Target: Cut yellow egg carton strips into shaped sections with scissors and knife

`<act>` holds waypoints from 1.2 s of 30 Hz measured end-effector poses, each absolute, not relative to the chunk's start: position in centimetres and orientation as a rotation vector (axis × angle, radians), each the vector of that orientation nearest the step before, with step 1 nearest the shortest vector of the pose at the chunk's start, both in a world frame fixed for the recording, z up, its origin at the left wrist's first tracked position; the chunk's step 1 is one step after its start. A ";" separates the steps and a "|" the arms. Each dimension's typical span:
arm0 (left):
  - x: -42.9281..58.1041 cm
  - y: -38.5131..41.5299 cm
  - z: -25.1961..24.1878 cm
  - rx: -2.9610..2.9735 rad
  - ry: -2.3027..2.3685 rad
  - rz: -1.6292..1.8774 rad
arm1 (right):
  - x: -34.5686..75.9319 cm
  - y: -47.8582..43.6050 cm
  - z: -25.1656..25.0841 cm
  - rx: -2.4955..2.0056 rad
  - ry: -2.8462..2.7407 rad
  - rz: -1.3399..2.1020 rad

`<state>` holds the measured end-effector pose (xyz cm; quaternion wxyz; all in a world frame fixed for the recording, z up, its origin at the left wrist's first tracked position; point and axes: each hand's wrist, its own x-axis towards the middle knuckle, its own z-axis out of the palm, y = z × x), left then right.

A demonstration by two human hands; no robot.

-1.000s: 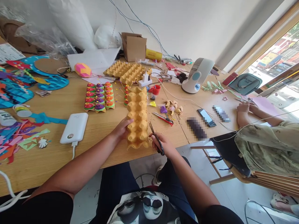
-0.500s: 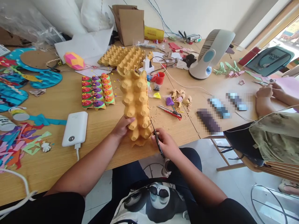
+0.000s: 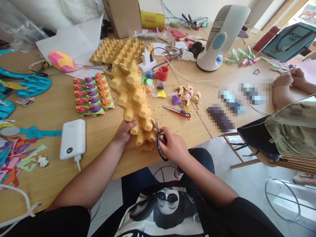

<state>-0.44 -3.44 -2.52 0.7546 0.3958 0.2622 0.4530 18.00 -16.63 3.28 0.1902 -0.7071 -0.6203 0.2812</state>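
A yellow-brown egg carton strip (image 3: 134,98) is tilted up above the table edge, its bumps facing me. My left hand (image 3: 123,132) grips its lower left side, thumb on the front and fingers partly hidden behind. In my right hand (image 3: 174,144) is a pair of black-handled scissors (image 3: 160,140). Their blades point up and left and meet the carton's lower right edge. Painted egg-cup pieces (image 3: 95,95) in red, purple and orange stand to the left. A red utility knife (image 3: 177,112) and brown carton scraps (image 3: 189,93) lie to the right.
A white power bank (image 3: 72,138) with a cable lies at the left, near coloured scraps (image 3: 17,158). More egg trays (image 3: 116,52), a red cup (image 3: 162,73) and a white fan (image 3: 219,42) stand farther back. Another person's hands (image 3: 286,80) are at the right.
The carton has tilted, its top swinging left. My right hand has turned the scissors, and their blades show more clearly against the carton's edge. My view has shifted slightly.
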 end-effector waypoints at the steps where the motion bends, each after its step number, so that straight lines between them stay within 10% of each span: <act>1: -0.4 -3.4 -2.6 0.866 0.576 0.993 | 17.9 -16.6 3.3 -2.010 -1.759 0.749; 36: -0.3 -3.4 -2.9 0.910 0.558 0.985 | 19.6 -16.2 2.8 -2.005 -1.703 0.845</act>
